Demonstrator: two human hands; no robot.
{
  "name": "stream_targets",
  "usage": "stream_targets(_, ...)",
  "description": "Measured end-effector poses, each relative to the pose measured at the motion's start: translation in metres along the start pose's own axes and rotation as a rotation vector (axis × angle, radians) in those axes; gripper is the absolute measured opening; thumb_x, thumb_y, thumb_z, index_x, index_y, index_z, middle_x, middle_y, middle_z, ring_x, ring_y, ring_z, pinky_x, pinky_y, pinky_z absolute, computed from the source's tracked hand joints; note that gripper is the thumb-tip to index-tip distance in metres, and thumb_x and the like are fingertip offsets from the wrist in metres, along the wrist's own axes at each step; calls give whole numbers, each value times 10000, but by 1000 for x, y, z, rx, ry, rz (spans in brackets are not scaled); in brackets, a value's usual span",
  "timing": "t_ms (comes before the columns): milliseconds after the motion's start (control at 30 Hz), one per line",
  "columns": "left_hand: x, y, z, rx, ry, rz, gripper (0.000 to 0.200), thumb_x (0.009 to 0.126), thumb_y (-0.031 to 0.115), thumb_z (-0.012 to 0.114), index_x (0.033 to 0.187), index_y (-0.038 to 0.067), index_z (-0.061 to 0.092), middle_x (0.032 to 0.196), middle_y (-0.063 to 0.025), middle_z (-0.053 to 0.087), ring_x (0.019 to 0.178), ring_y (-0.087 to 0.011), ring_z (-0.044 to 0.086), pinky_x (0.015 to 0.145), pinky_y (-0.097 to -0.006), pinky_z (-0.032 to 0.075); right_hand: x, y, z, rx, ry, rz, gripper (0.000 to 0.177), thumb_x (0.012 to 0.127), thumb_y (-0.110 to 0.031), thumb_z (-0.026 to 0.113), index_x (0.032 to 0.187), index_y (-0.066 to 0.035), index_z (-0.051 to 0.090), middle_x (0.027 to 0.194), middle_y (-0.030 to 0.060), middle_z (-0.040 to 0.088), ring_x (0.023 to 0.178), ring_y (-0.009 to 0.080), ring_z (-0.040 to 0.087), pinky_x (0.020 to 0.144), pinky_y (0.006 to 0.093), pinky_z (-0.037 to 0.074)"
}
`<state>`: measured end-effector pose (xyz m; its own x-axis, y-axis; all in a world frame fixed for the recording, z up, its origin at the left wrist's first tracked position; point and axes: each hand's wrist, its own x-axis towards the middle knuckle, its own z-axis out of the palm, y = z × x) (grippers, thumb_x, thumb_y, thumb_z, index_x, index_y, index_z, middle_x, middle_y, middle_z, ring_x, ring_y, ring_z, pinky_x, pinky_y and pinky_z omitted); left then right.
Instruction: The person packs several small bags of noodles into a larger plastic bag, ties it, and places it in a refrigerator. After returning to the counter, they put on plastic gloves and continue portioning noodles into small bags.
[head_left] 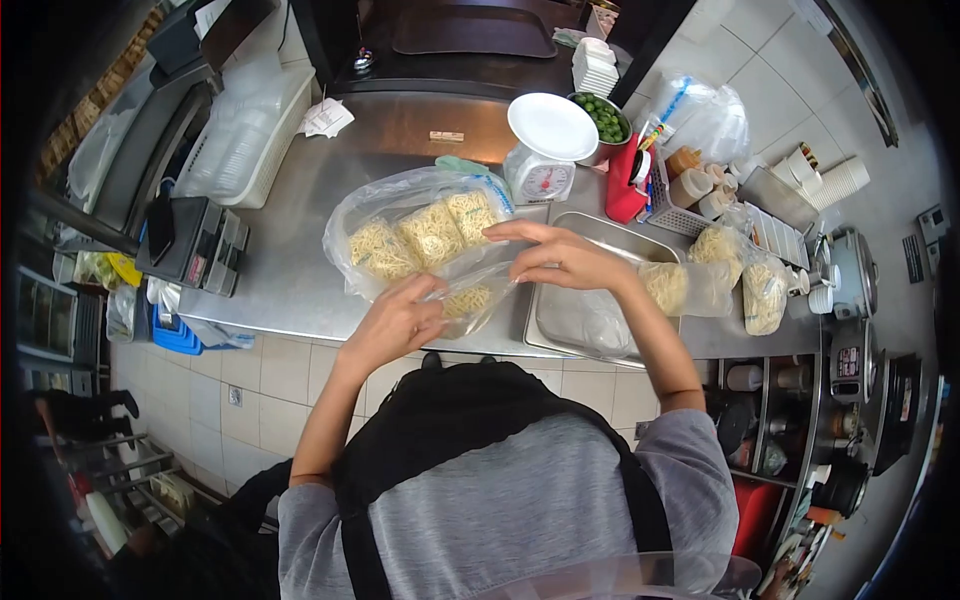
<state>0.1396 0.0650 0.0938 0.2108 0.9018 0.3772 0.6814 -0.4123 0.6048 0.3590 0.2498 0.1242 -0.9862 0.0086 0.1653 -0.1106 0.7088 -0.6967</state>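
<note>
Left end: white basket (286, 128) of nested clear containers (238, 125) on the steel tabletop (265, 300), dark box (188, 240) near the edge in front of it. Next, large clear bag (388, 192), loose film around three visible noodle portions (432, 236), lying flat on the tabletop. Just in front of it, left hand (402, 318): fingers curled, grip pinching the left side of a small clear bag (497, 284) that has noodles (467, 301) in it. Small bag sits between the two hands, at the near side of the large one; can't tell from above if its base rests on the tabletop or hangs. Right hand (562, 256) has the opposite side: thumb and lower fingers pressed together on the film, index stretched out toward the large bag. Handling, my read: light, limp, film slick and clingy, noodles soft and easy to crush or tangle. Best hold is the film near the mouth, one pinch per side; lift full portions from beneath, don't squeeze. Scale (546, 180) stands behind the right hand. Right of the hands: steel pan (612, 233) with clear film (585, 322) inside, bagged noodles (664, 288) across its right rim, then another noodle bag (765, 300) farther right, near the white cups (838, 183).
</note>
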Motion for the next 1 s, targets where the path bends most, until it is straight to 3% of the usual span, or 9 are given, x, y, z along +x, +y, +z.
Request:
stream_targets(100,-12,-23,20,-220,163,-177,257,758,43,671,609,11,464,864,-109,597,734,-225,582,609,-291,453,-7,26,33,485,263,86,342,758,-95,689,1077,-54,573,1406,153,315,1284,287,348,1059,401,262)
stream_targets(200,-20,-36,39,-330,351,-225,201,774,15,649,651,11,490,820,-111,607,678,-234,592,585,-261,453,2,30,86,695,490,147,595,718,-99,735,1248,-44,471,1383,152,355,1307,259,308,1075,409,224)
stream_targets(267,-24,-41,50,-471,404,-311,166,778,21,653,688,10,513,835,-103,611,724,-240,598,624,-247,456,7,56,122,587,527,210,613,711,-122,745,1256,-34,479,1258,129,492,1227,226,403,1021,367,302)
stream_targets(333,-14,-27,55,-534,541,-347,110,768,23,657,752,11,550,852,-102,616,770,-253,602,666,-267,469,11,55,131,486,478,294,523,726,-115,730,1199,-17,529,1158,102,566,1138,202,484,966,342,363)
stream_targets(367,-13,-27,57,-467,542,-334,99,758,25,661,786,12,566,861,-103,617,790,-261,602,684,-280,474,9,69,142,394,488,339,329,758,-100,694,1062,-2,614,989,83,616,975,188,556,867,316,422)
stream_targets(467,-13,-37,68,-77,410,-242,181,720,34,672,888,14,609,888,-111,619,845,-285,599,735,-329,487,14,59,141,674,582,469,208,754,-44,657,958,0,651,916,90,606,932,206,562,840,308,427)
stream_targets(667,-23,-34,73,26,331,-27,283,682,41,649,964,35,628,968,-114,636,903,-276,613,760,-335,494,1,23,125,122,600,167,241,716,31,581,935,-25,665,1011,105,615,933,253,583,816,340,454)
stream_targets(900,-57,-29,102,-197,60,-261,231,735,96,598,960,57,630,849,-134,650,745,-298,634,647,-362,500,-42,30,176,106,518,478,138,773,-83,584,862,-19,668,849,163,648,846,348,605,757,389,475)
stream_targets(1000,-52,-45,114,-332,24,-454,195,772,150,590,931,51,645,763,-144,648,692,-324,626,626,-370,492,-35,36,180,63,333,746,161,800,-97,576,928,-22,638,843,168,641,827,311,618,741,348,473)
